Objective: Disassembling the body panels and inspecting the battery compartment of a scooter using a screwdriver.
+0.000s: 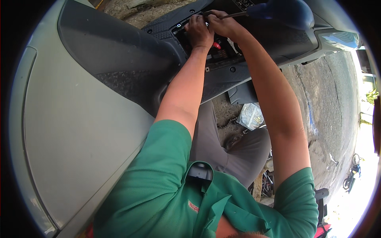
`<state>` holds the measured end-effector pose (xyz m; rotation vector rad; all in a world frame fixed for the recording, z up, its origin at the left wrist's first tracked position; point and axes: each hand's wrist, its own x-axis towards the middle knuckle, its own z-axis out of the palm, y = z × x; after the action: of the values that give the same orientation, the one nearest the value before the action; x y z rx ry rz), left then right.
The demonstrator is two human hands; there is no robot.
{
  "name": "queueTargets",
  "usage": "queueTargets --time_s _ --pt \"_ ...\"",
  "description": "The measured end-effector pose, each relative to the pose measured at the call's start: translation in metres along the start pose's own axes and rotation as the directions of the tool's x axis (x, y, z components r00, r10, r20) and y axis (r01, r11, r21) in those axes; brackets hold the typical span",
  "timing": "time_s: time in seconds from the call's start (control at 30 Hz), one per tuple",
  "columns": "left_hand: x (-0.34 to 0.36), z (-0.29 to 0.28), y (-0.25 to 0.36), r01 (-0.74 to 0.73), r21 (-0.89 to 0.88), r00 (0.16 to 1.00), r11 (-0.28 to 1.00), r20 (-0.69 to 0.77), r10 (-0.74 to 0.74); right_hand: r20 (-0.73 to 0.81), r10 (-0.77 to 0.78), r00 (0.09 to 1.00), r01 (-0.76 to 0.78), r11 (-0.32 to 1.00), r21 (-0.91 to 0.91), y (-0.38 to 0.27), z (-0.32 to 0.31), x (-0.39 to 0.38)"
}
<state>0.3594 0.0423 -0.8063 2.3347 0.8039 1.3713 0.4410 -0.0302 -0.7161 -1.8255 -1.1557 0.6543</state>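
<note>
My left hand point(199, 32) reaches down into an open compartment point(223, 62) in the dark footboard of a scooter. Its fingers are bent and pressed together, and whatever they grip is hidden. Right beside it, my right hand point(225, 27) is closed, its fingertips close to the left hand's. A thin metal shaft point(235, 15) runs out from the right fingers toward a big, rounded dark blue shape point(291, 14), perhaps its handle. Below my hands, a small red piece point(216, 45) shows inside the compartment among dark parts.
The scooter's black seat point(115, 47) and pale side panel point(79, 131) fill the left. Screw holes dot the footboard point(226, 75). On the rough ground lie a clear plastic bag point(251, 116) and a dark panel point(243, 93). A small motorbike point(351, 174) stands far right.
</note>
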Motion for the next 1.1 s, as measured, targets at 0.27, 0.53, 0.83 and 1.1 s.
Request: queueTargets --time_s 0.27,0.53,0.83,1.1 --pt "0.001 0.004 0.016 -0.027 -0.069 0.999 0.997 -0.047 0.024 -0.146 -0.313 0.939 0.300 0.949 -0.100 0.027 -0.005 -0.022" --pt "0.002 0.007 0.001 -0.032 -0.078 0.998 0.996 -0.059 0.027 -0.060 -0.496 0.866 0.407 0.771 -0.490 0.024 0.001 -0.038" --pt "-0.003 -0.001 0.001 0.171 0.032 0.985 0.985 -0.001 -0.171 -0.238 -0.579 0.780 0.427 0.770 -0.473 0.037 0.027 -0.080" --pt "0.002 -0.022 -0.009 0.189 0.167 0.971 0.968 0.114 -0.209 -0.237 -0.543 0.806 0.406 0.798 -0.445 0.028 0.032 -0.083"
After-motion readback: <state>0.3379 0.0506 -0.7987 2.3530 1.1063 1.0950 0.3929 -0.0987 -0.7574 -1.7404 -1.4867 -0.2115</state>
